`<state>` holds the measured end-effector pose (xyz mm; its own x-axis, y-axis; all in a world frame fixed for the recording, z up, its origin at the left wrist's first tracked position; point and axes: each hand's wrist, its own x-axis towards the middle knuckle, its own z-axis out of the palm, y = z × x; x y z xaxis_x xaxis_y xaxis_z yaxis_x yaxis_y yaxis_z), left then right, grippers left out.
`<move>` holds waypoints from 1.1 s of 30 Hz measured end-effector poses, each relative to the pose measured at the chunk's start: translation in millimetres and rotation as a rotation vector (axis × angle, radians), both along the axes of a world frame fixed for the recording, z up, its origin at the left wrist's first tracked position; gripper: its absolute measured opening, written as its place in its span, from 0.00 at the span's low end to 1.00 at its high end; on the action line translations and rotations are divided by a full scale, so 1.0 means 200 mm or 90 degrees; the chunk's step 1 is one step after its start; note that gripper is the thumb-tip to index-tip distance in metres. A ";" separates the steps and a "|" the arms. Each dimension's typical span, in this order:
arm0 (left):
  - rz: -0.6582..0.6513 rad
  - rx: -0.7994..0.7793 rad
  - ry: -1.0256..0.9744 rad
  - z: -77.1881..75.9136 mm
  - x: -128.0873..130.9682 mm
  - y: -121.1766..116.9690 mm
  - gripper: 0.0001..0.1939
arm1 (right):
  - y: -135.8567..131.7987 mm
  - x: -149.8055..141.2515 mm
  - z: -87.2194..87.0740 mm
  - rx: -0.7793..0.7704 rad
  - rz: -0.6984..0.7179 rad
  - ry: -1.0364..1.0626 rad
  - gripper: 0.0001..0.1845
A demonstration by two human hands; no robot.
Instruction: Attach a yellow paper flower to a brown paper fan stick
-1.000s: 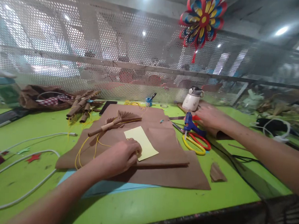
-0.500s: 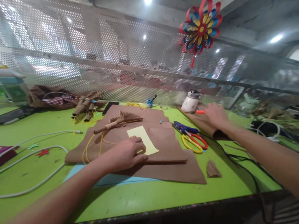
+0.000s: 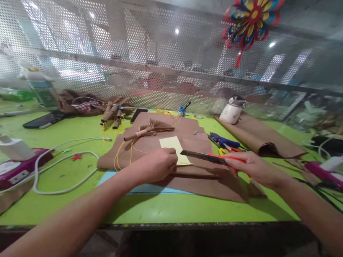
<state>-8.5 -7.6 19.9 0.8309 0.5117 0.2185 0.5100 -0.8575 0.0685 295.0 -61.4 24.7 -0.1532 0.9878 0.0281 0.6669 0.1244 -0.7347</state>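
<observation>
My left hand [image 3: 155, 166] is closed, pressing the near corner of a pale yellow paper card [image 3: 175, 145] onto a sheet of brown paper [image 3: 192, 171]. My right hand [image 3: 251, 166] is closed round the red handle of a knife-like cutter [image 3: 207, 157]. Its dark blade points left, with the tip over the card's right edge. A rolled brown paper fan [image 3: 147, 130] with yellow cord [image 3: 121, 156] lies just beyond the card.
A blue glue gun [image 3: 224, 140] and scissors [image 3: 227, 149] lie right of the sheet. Farther back are a white jar [image 3: 231, 110] and a brown paper roll [image 3: 260, 139]. White cables [image 3: 63, 165], a pink device [image 3: 10, 168] and a phone [image 3: 44, 120] lie left on the green table [image 3: 170, 211].
My right hand came back from the white jar at the back right with the red-handled cutter and now holds it over the card. My left hand stayed on the card.
</observation>
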 end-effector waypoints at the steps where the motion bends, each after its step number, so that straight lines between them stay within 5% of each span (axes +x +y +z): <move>1: -0.009 0.014 0.003 0.01 0.00 -0.01 0.11 | 0.01 -0.02 0.00 -0.041 0.043 0.038 0.23; 14: -0.126 -0.022 -0.015 0.00 0.00 -0.05 0.11 | 0.03 0.08 -0.04 -0.182 0.006 0.124 0.26; 20: -0.096 -0.123 -0.033 0.02 0.03 -0.04 0.15 | 0.01 0.11 -0.09 -0.206 -0.016 0.125 0.26; 33: 0.005 -0.156 -0.111 -0.10 0.06 0.01 0.09 | -0.11 0.09 -0.06 -0.217 -0.004 0.165 0.26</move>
<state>4.1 -5.2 0.1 0.7878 0.5728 0.2263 0.4788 -0.8008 0.3599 313.9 -83.1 13.2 -0.1778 0.9483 -0.2629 0.4551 -0.1576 -0.8764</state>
